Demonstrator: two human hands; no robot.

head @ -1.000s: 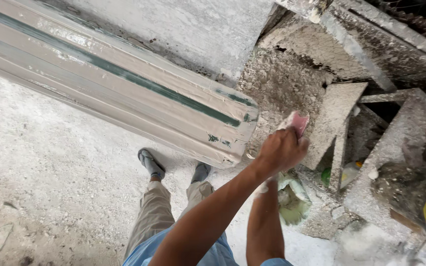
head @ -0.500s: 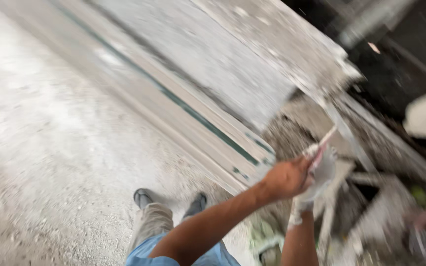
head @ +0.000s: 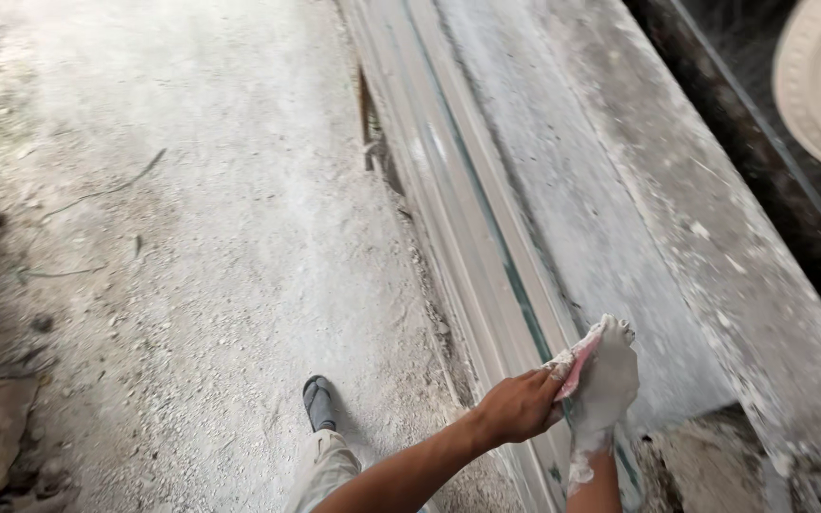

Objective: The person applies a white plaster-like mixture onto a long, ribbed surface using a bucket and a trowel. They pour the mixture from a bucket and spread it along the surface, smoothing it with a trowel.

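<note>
Both hands meet at the near right, over the long grey moulding (head: pixel 486 247). The left hand (head: pixel 517 407) pinches a pink scraper (head: pixel 577 366) — the plaster-coated right hand (head: pixel 605 380) closes around its far end. A sandalled foot (head: pixel 318 401) stands on the dusty floor (head: pixel 192 237) to the left.

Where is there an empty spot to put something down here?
The dusty floor left of the long moulding is mostly bare, past the foot. The bench top beyond the hands is bare too. Crowded: where left hand and right hand meet.
</note>
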